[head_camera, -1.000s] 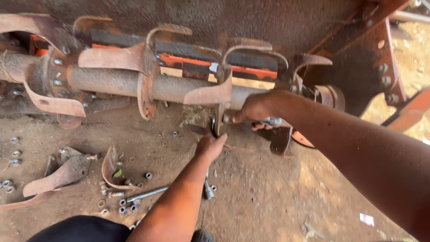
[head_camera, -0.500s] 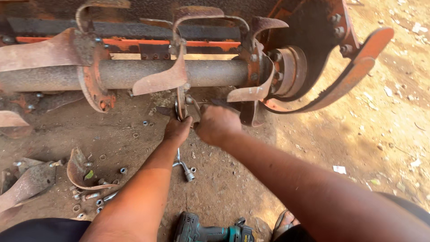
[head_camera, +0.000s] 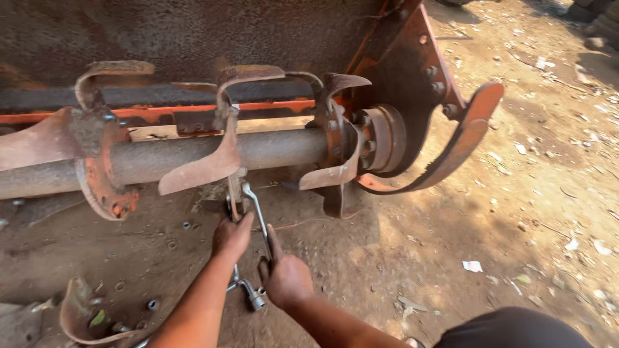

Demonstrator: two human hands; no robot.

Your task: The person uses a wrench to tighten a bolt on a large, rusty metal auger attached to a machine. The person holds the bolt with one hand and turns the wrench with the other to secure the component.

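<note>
Bolt-turning step: right hand (head_camera: 285, 278) clenched on wrench (head_camera: 256, 212); left hand (head_camera: 231, 236) steadies blade (head_camera: 205, 169), grasp unclear. Next: firm pull.

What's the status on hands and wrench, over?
Left hand at blade mount. Right hand gripping wrench on rotor blade. Loose blade lies nearby.

Bare dirt ground (head_camera: 451, 258) down here, brown and dusty, shaded on the left, sunlit to the right. A loose curved rusty blade (head_camera: 80, 319) lies flat at the lower left, a nut (head_camera: 153, 304) just beside it and another nut (head_camera: 186, 225) further up. A steel socket wrench (head_camera: 251, 295) rests on the soil. A white paper scrap (head_camera: 472, 266) sits out in the sun, small litter and pebbles scattered beyond.
</note>
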